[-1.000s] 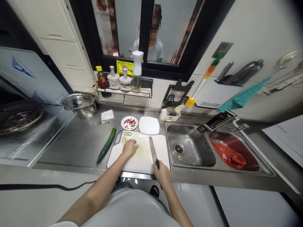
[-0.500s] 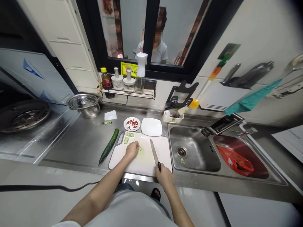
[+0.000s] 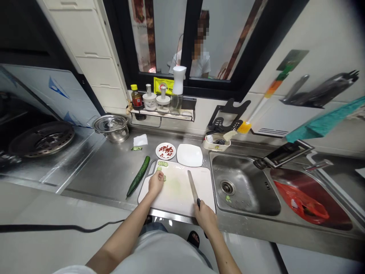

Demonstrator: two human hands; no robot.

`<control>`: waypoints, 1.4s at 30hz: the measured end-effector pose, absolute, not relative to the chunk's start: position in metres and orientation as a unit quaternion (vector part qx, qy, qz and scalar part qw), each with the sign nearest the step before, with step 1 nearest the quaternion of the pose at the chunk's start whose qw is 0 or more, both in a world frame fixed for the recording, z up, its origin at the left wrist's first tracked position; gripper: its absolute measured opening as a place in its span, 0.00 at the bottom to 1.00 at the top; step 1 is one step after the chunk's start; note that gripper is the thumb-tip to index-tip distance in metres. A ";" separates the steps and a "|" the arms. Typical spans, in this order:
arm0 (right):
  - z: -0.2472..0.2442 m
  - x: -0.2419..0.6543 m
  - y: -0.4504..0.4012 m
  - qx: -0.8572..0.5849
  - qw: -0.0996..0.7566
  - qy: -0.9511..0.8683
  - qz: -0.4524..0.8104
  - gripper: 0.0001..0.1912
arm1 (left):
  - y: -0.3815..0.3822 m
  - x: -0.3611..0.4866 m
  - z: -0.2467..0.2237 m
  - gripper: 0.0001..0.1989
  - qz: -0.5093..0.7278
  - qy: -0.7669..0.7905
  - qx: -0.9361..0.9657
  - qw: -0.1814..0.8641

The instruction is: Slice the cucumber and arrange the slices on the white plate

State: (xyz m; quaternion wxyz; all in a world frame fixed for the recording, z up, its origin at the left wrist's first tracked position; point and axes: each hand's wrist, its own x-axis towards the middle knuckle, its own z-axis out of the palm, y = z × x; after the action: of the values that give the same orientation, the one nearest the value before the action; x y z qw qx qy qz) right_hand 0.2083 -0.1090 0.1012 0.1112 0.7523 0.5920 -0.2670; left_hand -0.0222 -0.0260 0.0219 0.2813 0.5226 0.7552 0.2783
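Observation:
My right hand (image 3: 205,215) is wrapped round the black handle of a knife (image 3: 193,186), whose blade lies over the right part of a white cutting board (image 3: 182,201). Over the board's left part, my left hand (image 3: 156,182) has its fingers drawn together beside cucumber slices; what is between the fingertips is too small to make out. One slice (image 3: 164,178) shows just right of them. A row of cucumber slices (image 3: 162,163) lies at the board's upper left. A whole cucumber (image 3: 138,177) rests on the counter left of the board.
Behind the board stand a plate of chopped red pieces (image 3: 165,151) and a white square plate (image 3: 189,155). A lidded steel pot (image 3: 111,128) is at the left, a sink (image 3: 245,186) at the right. A person (image 3: 201,61) is beyond the window.
My left hand has moved left across the board, towards the slices near its left edge. My right hand still holds the knife. The whole view has shifted slightly.

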 end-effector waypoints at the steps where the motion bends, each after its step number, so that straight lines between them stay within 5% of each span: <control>1: 0.102 0.208 -0.109 0.752 0.112 0.591 -0.269 0.20 | -0.026 -0.028 0.021 0.04 0.283 0.764 0.511 0.275; 42: 0.100 0.206 -0.106 0.741 0.119 0.602 -0.274 0.19 | 0.032 -0.022 0.041 0.16 0.139 0.765 0.606 0.166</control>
State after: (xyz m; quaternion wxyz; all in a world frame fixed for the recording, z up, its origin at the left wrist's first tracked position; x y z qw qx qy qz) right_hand 0.2056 -0.1057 0.1005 0.1186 0.7408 0.6018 -0.2740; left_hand -0.0222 0.0318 0.0412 0.1661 0.6062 0.7653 0.1390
